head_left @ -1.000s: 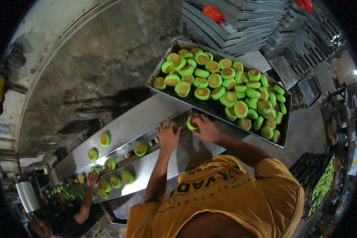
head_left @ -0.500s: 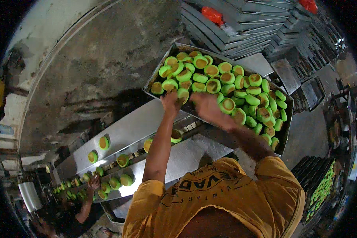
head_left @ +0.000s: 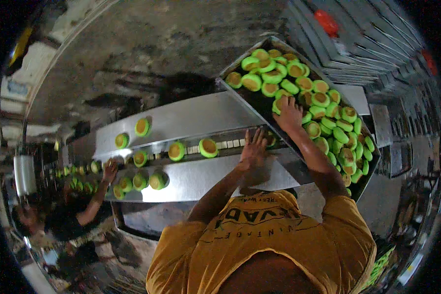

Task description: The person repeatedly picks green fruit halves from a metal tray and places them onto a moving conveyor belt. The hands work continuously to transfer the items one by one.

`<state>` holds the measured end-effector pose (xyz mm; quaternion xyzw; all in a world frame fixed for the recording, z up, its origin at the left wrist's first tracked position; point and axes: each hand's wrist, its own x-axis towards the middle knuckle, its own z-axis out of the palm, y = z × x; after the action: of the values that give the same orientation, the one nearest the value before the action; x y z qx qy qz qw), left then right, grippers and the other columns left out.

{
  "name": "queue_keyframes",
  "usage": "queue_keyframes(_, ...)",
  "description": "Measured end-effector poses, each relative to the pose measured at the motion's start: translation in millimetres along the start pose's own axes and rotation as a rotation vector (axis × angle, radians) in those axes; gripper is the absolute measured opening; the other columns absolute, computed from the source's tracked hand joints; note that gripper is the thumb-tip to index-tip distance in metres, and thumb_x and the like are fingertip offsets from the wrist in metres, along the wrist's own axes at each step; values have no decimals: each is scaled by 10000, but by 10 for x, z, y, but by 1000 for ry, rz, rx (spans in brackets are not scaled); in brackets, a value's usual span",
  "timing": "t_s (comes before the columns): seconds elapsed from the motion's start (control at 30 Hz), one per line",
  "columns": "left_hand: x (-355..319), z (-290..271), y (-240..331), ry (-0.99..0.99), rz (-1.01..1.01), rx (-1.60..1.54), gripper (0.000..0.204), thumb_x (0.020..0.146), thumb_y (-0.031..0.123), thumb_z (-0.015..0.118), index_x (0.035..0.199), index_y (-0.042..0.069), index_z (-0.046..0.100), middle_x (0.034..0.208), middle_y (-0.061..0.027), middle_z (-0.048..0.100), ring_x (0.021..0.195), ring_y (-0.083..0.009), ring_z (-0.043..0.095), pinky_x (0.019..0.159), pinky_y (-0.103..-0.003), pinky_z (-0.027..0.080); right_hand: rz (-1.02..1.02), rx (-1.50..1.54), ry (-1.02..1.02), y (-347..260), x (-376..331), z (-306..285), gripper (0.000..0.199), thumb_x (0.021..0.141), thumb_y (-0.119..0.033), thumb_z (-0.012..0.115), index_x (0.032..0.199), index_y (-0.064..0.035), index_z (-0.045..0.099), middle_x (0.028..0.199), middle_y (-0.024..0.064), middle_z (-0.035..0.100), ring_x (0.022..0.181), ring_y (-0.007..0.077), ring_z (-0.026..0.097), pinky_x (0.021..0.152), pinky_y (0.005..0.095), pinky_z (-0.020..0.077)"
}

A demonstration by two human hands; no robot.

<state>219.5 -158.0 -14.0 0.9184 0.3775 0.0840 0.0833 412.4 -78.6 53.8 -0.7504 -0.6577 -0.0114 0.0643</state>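
Note:
My left hand [head_left: 255,151] reaches over the conveyor channel, fingers stretched out and apart. Beside it, partly hidden at the tray's edge, lies a bun in the channel. My right hand [head_left: 290,115] is inside the large metal tray [head_left: 247,102], its fingers curled on a green bun [head_left: 278,106] with a browned flat face. Many similar buns [head_left: 320,100] are heaped in that tray, some on edge. Left of my left hand, a bun [head_left: 208,148] stands on the pale conveyor links [head_left: 230,143], with another bun [head_left: 176,151] farther along.
Flat metal ledges [head_left: 196,115] flank the channel, with a few buns [head_left: 141,127] lying on them. At the left a co-worker's hand [head_left: 110,170] is over the line. Stacked grey trays [head_left: 372,54] with a red plastic bag [head_left: 326,23] stand at the far right.
My left hand has moved from the tray down to the conveyor channel and spread its fingers. My right hand has reached farther into the tray, onto a bun. The whole view has shifted.

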Motion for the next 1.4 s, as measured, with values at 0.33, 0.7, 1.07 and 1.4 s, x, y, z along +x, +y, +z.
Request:
queue_keyframes(0.33, -1510, -646, -1768, 247, -789, 306, 453, 847, 432, 660, 1169, 113, 657, 1196, -142, 637, 1182, -366, 544, 1062, -660, 284, -200, 537, 259, -451, -457, -655, 711, 729, -147, 809, 1299, -9, 408, 1193, 223, 492, 1140, 433, 501, 932, 482, 459)
queue_keyframes(0.7, -1786, -457, -2353, 258, -867, -219, 283, 779, 180, 768, 997, 31, 666, 980, -173, 666, 918, -379, 633, 800, -486, 489, -273, 326, -237, -746, -1758, -191, 755, 724, -262, 805, 1365, -131, 428, 1245, 222, 483, 1135, 480, 514, 932, 500, 487)
queue_keyframes(1.07, -1076, -552, -1436, 19, -461, -81, 764, 681, 287, 838, 1314, 60, 474, 1212, -179, 566, 1115, -385, 560, 937, -486, 464, -157, 331, -51, -953, -1176, 31, 749, 681, -194, 825, 1321, -117, 443, 1215, 211, 462, 1150, 433, 511, 867, 503, 522)
queue_keyframes(1.4, -905, -828, -1156, 210, -459, -328, 606, 752, 295, 794, 1260, 58, 563, 1256, -195, 541, 1191, -401, 506, 1004, -467, 443, -195, 228, -146, -877, -1690, -8, 760, 717, -376, 806, 1334, -104, 455, 1225, 196, 487, 1191, 419, 466, 993, 544, 401)
